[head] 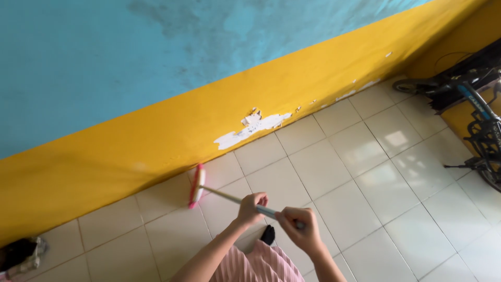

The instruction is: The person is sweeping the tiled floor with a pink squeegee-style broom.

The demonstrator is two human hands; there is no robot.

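Head view: both hands clasp the broom handle (237, 200), left hand (251, 206) nearer the pink brush head (197, 185), right hand (300, 228) behind for leverage; the head rests on tiles beside the yellow wall base (156, 136)

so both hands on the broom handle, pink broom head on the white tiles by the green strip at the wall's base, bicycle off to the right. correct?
Not quite: the strip at the wall's base is yellow, not green; above it the wall is blue. The head view shows this. The rest holds: left hand and right hand grip the broom handle, the pink broom head is on the white tiles, bicycle to the right.
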